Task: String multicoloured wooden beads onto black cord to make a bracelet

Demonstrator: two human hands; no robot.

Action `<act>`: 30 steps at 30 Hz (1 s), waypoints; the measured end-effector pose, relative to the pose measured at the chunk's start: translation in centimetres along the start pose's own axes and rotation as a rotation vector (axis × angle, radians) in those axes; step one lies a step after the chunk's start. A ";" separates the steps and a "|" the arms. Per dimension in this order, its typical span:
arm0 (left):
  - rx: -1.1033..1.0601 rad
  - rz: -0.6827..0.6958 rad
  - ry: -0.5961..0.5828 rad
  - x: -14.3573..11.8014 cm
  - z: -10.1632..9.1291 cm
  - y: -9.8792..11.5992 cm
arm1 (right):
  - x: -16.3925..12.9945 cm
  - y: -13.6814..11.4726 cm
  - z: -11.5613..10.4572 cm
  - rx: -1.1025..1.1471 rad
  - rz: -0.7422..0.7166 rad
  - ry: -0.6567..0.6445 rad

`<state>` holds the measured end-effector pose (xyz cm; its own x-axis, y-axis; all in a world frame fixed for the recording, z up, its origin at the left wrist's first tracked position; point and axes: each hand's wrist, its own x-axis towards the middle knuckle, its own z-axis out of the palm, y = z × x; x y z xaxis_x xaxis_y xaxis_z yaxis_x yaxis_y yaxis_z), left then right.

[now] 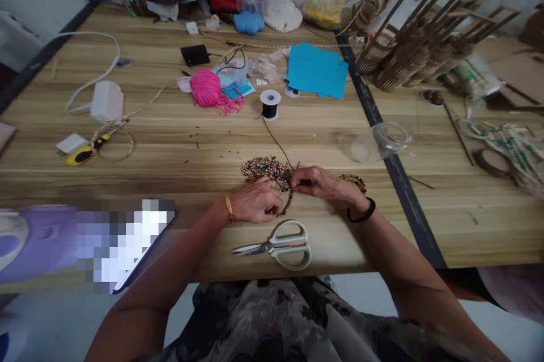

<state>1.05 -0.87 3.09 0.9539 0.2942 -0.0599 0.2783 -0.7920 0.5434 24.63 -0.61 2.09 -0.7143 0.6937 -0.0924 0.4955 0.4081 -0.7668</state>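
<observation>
Multicoloured small beads (263, 168) lie in a pile on the wooden table. In front of them my left hand (259, 201) is closed at one end of a short string of beads (289, 203). My right hand (312, 182) pinches the other end of that string, where a dark cord (275, 141) runs back to a spool of black cord (270, 107). A finished-looking beaded strand (355, 181) rests partly hidden behind my right wrist. Scissors (272, 246) with pale handles lie nearer to me, blades pointing left.
Pink yarn (205, 88), blue paper sheets (318, 70) and a black box (195, 55) are farther back. At left are a yellow-handled screwdriver (80, 154), a white adapter (107, 101) and a phone (144, 248). A clear plastic container (386, 138) and wooden lattice pieces (408, 56) stand at right.
</observation>
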 end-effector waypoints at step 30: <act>-0.060 -0.002 0.026 0.1 0.1 -0.3 | 0.1 -0.1 -0.1 0.012 -0.002 -0.014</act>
<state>1.09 -0.71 2.83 0.9499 0.3099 -0.0400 0.2723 -0.7583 0.5923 24.53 -0.50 2.24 -0.7221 0.6847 -0.0993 0.4878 0.4021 -0.7748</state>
